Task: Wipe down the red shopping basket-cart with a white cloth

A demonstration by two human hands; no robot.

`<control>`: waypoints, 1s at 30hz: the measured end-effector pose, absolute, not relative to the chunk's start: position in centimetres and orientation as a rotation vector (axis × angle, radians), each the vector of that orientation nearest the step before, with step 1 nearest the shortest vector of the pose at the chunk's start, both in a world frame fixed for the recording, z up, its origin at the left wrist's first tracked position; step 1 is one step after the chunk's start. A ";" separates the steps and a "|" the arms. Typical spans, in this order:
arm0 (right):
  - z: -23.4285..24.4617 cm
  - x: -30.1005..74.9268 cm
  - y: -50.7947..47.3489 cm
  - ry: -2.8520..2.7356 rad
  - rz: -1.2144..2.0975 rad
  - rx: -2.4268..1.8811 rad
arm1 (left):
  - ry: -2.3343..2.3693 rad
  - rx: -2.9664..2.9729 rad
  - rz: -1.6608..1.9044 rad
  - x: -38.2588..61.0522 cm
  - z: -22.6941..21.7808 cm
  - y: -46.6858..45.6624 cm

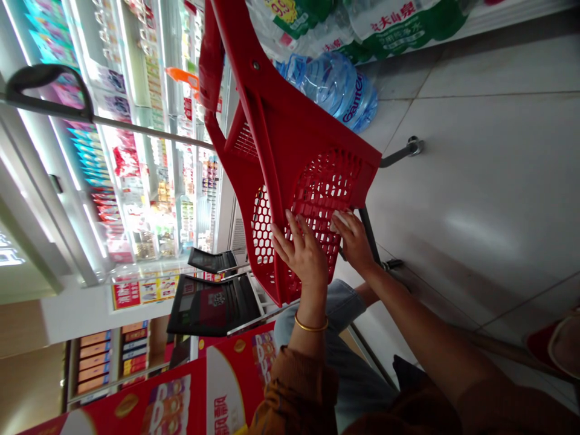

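A red plastic rolling shopping basket (299,133) with honeycomb holes fills the middle of the view, which is turned sideways. Its long grey pull handle (49,90) reaches to the left. My left hand (303,251), with a gold bangle at the wrist, rests on the basket's side near a ridge, fingers spread. Lower on the same perforated side is my right hand (356,241). Its fingers are bent and pressed together against the wall, with something whitish at the tips that is too small to name. A wheel (414,146) shows beyond the basket's base.
A large blue water bottle (335,90) and wrapped packs of bottled water (389,27) stand beyond the basket. Lit shelves (118,151) of packaged goods are at left. Red printed cartons (181,393) and black screens (212,305) are close by. Tiled floor (489,199) lies to the right.
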State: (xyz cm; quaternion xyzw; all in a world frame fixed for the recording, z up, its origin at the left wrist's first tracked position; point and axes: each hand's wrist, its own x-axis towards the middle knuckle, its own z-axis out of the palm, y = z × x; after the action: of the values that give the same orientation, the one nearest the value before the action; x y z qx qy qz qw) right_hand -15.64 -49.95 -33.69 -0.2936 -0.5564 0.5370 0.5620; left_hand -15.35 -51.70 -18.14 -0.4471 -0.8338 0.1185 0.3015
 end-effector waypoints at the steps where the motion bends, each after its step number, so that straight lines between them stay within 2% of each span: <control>1: -33.8 -15.6 -50.0 -1.312 1.266 -0.699 | -2.212 -1.186 0.312 -15.2 -18.1 -51.6; 7: -33.0 -15.4 -49.9 -1.290 1.249 -0.685 | -2.187 -1.209 0.336 -14.9 -17.9 -50.3; 18: -25.9 -15.4 -43.5 -1.356 1.176 -0.523 | -2.163 -1.221 0.335 -14.8 -17.3 -48.7; 30: -29.2 -16.1 -45.2 -1.307 1.204 -0.554 | -2.202 -1.254 0.319 -15.4 -17.7 -48.3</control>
State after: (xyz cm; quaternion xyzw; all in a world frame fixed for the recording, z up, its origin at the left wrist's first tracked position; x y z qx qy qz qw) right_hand -16.14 -45.19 -29.22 -0.2388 -0.5631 0.5188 0.5973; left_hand -15.38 -48.35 -17.65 -0.4700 -0.8252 0.1196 0.2895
